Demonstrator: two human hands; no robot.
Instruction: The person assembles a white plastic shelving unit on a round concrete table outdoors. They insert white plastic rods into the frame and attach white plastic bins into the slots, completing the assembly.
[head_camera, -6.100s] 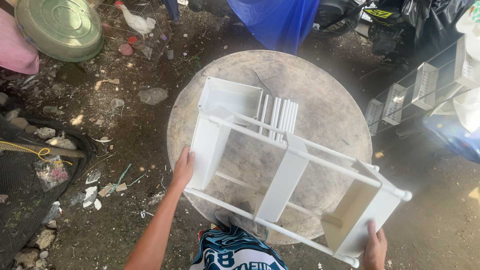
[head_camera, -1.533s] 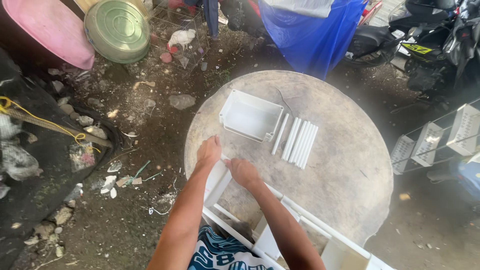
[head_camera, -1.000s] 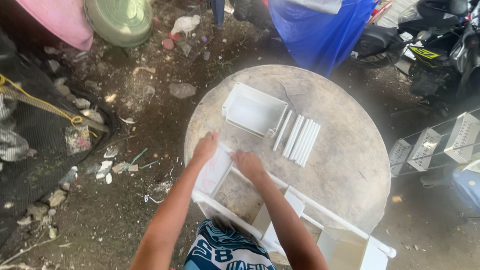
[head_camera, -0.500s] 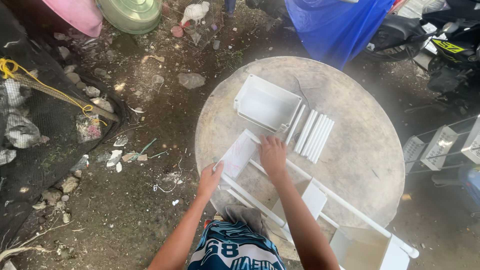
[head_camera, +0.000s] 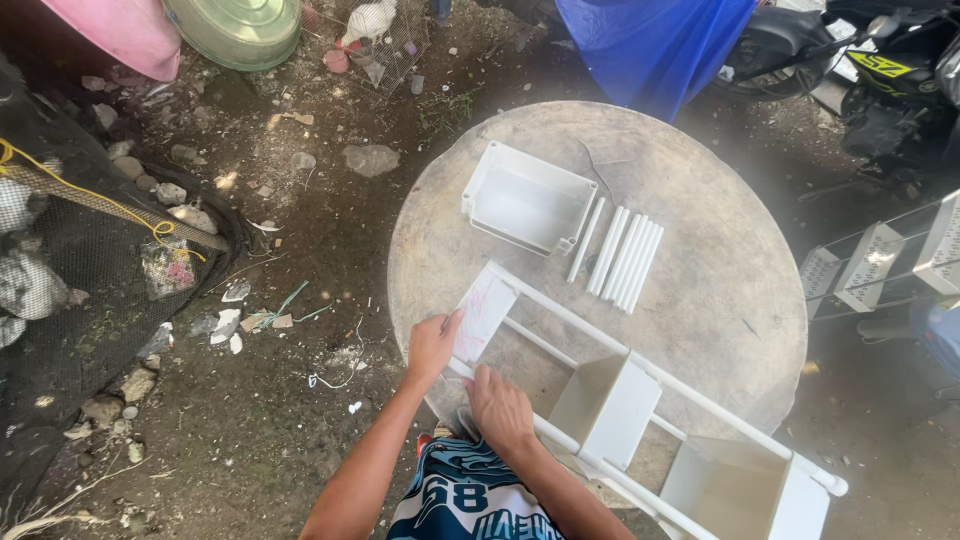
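Round table (head_camera: 720, 300) (dirt yard) | left hand (head_camera: 432, 345) grips white rack (head_camera: 620, 410) panel | right hand (head_camera: 500, 408) clasps rail

The white plastic shelf rack (head_camera: 640, 400) runs off the bottom edge. The right hand (head_camera: 500, 408) covers its near rail. The pink plastic basin (head_camera: 115, 30) is cut off at the top.

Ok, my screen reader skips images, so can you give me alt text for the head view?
Both hands, left and right, press on the near end of a white plastic rack lying across a round table. Behind it lie a white tray and a row of white tubes; the dirt ground around is littered with stones and scraps.
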